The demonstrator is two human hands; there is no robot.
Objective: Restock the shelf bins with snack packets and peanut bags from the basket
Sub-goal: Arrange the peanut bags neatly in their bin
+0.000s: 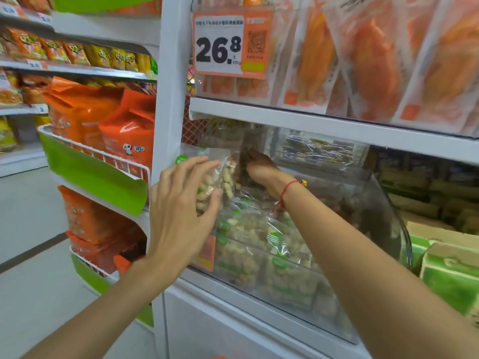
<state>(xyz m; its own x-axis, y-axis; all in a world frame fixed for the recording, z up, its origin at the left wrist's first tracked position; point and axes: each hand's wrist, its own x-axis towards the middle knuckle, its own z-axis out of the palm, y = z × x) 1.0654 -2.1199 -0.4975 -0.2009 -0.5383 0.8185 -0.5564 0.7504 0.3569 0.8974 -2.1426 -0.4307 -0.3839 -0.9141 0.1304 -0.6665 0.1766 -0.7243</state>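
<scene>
Over the clear shelf bin [383, 216], I am holding a peanut bag [215, 177] upright at its left end, my left hand [178, 203] curling fingers and thumb around it. Deeper inside, my right hand [259, 167] is curling down onto darker packets; whether it is gripping one, I cannot tell.

bin mouth: narrow gap under white shelf edge [324, 125], taken up by both hands | bin [383, 216]: peanut bags [259, 244] piled close to its clear front rim | left: white upright post [171, 99] walls the side | above: price tag [230, 45] hangs over the shelf front
</scene>
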